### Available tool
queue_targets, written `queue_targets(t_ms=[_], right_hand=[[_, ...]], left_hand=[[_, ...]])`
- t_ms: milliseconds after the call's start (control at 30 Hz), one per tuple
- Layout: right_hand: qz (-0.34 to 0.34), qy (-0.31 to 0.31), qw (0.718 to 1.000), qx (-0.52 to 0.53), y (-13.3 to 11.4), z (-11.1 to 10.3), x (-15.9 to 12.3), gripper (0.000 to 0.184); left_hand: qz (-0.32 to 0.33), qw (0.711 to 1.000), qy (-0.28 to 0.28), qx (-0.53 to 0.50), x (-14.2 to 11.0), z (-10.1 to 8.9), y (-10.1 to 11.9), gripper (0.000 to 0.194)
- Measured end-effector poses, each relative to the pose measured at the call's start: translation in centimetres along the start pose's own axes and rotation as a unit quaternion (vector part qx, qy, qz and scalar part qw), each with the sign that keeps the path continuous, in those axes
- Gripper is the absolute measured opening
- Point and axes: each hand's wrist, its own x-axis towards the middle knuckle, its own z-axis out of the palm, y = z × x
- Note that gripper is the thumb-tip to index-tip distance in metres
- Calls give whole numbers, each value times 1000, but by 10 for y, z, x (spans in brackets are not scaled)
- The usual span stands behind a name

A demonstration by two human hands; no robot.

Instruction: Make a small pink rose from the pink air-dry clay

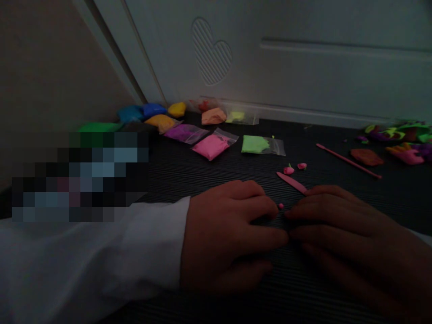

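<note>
My left hand [232,238] lies palm down over the dark table, fingers apart and partly bent, with nothing seen in them. Its index fingertip meets or nearly meets the fingers of my right hand [357,238], which is stretched out flat; its underside is hidden. A tiny pink clay ball [281,206] sits on the table between the fingertips of both hands. Just beyond my right fingers lies a pink plastic clay knife [292,181], its near end covered by the hand. Past it are two small pink clay buds, one bud [289,170] left of the other bud [302,166], both with green bits.
Bags of pink clay [211,146], green clay [254,144], purple clay [180,132] and several other colours line the back left. A thin pink rod tool [349,161] and an orange-brown clay piece [366,156] lie right, near colourful clay shapes [405,153]. A white panel [303,81] stands behind.
</note>
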Motion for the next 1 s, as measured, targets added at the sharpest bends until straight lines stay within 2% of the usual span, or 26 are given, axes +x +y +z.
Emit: queue_targets(t_ms=[733, 1000], right_hand=[[1, -9, 1000, -2, 1, 1, 4, 26], [0, -3, 1000, 2, 1, 2, 2, 30]], left_hand=[[0, 1000, -11, -6, 0, 1, 0, 31], [-1, 1000, -24, -9, 1, -1, 0, 34]])
